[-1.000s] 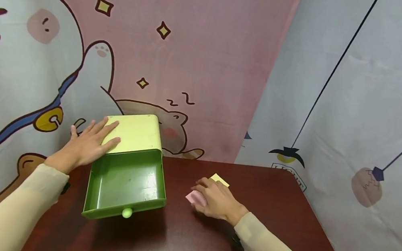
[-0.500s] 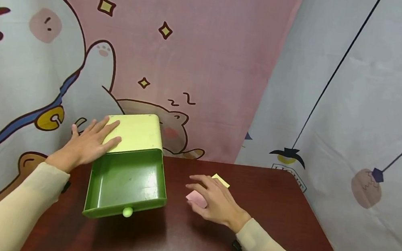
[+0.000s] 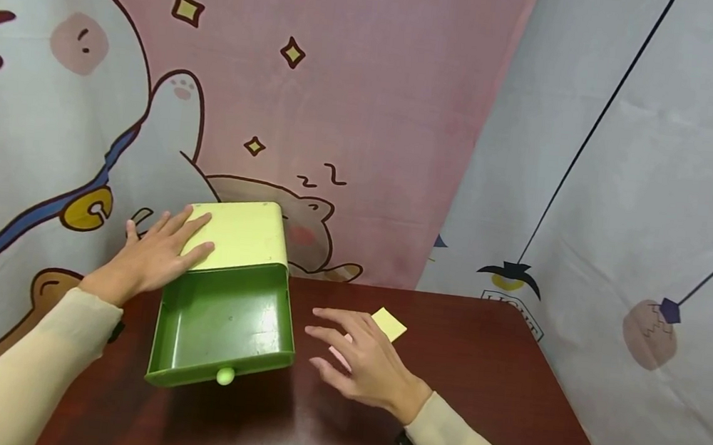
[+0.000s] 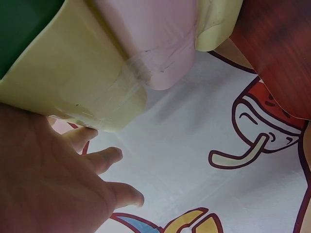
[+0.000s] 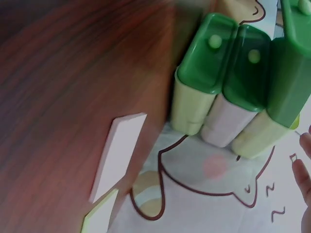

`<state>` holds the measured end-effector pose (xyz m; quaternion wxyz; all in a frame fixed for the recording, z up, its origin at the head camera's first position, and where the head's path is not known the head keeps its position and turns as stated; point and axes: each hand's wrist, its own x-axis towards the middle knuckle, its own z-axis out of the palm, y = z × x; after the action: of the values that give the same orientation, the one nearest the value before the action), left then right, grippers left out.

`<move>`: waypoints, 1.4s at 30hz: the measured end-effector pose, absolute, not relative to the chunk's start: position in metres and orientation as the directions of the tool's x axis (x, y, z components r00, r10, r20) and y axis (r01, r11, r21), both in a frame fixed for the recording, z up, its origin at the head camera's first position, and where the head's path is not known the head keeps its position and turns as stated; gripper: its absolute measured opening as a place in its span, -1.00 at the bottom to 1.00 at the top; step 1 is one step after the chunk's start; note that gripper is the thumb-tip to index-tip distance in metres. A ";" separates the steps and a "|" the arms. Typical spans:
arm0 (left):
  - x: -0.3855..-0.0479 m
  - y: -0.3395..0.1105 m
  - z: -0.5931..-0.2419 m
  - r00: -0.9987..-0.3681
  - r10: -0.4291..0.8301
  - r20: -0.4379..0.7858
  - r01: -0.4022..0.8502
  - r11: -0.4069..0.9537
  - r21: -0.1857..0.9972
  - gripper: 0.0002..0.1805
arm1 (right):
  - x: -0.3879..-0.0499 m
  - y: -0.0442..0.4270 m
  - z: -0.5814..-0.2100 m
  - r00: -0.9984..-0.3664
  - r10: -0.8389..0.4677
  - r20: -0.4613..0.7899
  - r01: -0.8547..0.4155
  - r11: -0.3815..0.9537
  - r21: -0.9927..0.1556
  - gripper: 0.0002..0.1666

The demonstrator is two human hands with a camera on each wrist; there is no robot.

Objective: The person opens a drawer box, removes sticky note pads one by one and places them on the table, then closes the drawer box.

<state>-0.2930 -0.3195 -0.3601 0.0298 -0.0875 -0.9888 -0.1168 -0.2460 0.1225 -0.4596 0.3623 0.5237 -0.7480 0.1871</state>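
A small drawer unit (image 3: 242, 236) with a pale yellow top stands at the left of the table. Its top green drawer (image 3: 231, 318) is pulled out and has nothing inside. My left hand (image 3: 150, 256) rests with spread fingers on the unit's top left edge. Over the table, my right hand (image 3: 375, 367) hovers with loosely spread fingers and holds nothing. Beneath it lies a pink sticky note pad (image 5: 119, 155), mostly hidden by the hand in the head view. A yellow sticky note pad (image 3: 389, 324) lies just behind the pink one.
Below the pulled-out drawer, the right wrist view shows a pink tier (image 5: 228, 121) and another yellow tier (image 5: 189, 109), their green drawers pushed in. The dark red-brown table (image 3: 477, 377) ends against a printed cloth backdrop (image 3: 367, 109).
My right hand has come off the pink sticky note pad and shifted left, its fingers spreading. More of the yellow pad shows. My left hand has stayed in place.
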 end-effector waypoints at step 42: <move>-0.291 -0.318 -0.360 -0.983 0.162 0.090 0.178 0.958 0.223 0.00 | -0.226 0.030 -0.448 0.162 -0.775 0.610 -0.867 0.183 0.463 -0.58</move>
<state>-0.2907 -0.3183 -0.3597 0.0357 -0.0860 -0.9889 -0.1158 -0.2260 0.0296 -0.4478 0.4190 0.6369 -0.6449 0.0549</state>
